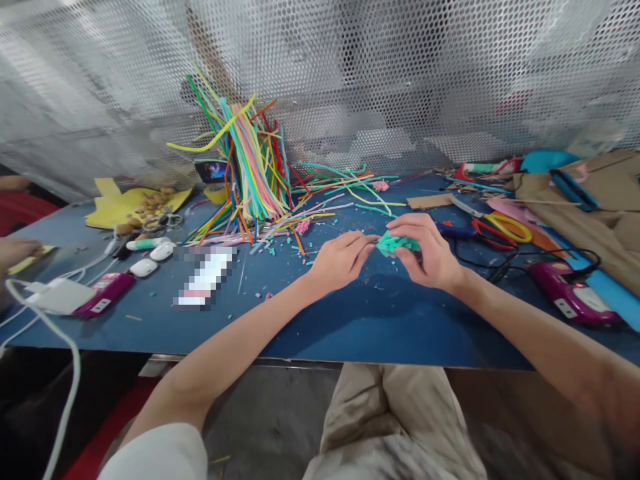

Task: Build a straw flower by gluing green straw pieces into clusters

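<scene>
Over the blue tabletop point(320, 327), my right hand point(429, 252) curls its fingers around a small mint-green cluster that looks made of short pipe cleaner pieces point(391, 245). My left hand point(340, 260) is closed in a pinch at the cluster's left end. What lies between those left fingertips is too small to make out; it may be a thin stem. Behind my hands stands a large bundle of multicoloured pipe cleaners point(250, 160), with loose ones point(345, 177) spread to its right. A small pink cluster point(303, 227) and tiny cut bits lie nearby.
Right: yellow-handled scissors point(510, 225), pliers with red and blue handles point(493, 235), a purple power strip point(575, 293) with a cable, cardboard point(605, 180). Left: a blurred-out phone point(206, 277), glue stick point(149, 244), white charger point(63, 295), another person's hand point(20, 253). Perforated metal screen point(380, 80) behind.
</scene>
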### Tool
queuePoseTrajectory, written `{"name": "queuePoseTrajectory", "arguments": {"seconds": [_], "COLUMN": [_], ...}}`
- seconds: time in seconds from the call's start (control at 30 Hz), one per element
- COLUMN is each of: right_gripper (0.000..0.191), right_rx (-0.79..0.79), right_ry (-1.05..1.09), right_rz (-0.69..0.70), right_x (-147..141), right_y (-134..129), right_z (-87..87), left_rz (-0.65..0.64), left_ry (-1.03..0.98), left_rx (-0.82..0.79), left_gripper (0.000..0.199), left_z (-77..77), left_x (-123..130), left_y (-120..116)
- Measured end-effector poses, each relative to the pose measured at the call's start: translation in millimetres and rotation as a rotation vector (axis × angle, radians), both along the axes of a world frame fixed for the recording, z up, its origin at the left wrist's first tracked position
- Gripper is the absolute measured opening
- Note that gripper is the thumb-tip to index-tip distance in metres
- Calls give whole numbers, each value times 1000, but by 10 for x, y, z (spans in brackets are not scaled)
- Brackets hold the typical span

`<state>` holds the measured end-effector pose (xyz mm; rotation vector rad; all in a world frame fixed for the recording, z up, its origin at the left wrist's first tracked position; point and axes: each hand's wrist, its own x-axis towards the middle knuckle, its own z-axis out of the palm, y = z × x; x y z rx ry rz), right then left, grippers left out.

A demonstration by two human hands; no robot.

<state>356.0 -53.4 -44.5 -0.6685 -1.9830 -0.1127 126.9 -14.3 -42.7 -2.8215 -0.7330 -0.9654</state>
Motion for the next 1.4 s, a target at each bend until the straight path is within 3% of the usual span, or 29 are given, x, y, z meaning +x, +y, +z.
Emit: {"name": "queuePoseTrajectory", "arguments": {"seconds": [0.23,0.4,0.5,0.6,0.67,0.87,1.13,1.4], "right_gripper": [48,69,89,95,92,69,59,36], "right_rx": [26,37,-62,-262,-331,-200,-178,-212], "right_ry": [-31,50,90,120,121,53,32,58], "right_rz": [-21,-18,-24,32,52,-50,-33,-15], "right_x": [27,39,55,49,25,-41,-48,-28], "right_y": [40,35,26,16,8,13,23,41], "right_z": [-29,3,17,0,-23,-53,-12,-66], "left_rz": [-78,-34,14,27,22,21,9,26], "left_ry": [-139,-151,-121,-103,-106,-71,-58,-12], "left_rx": [-159,-145,-35,40,38,39,115,138], "left_gripper": [30,29,29,29,29,30,24,22], "left_z": [-35,-47,-53,-60,-63,-64,-44,-43], "left_x": [20,11,-30,-54,-53,-42,-35,-29], "left_y": [33,40,82,117,125,136,125,134]}}
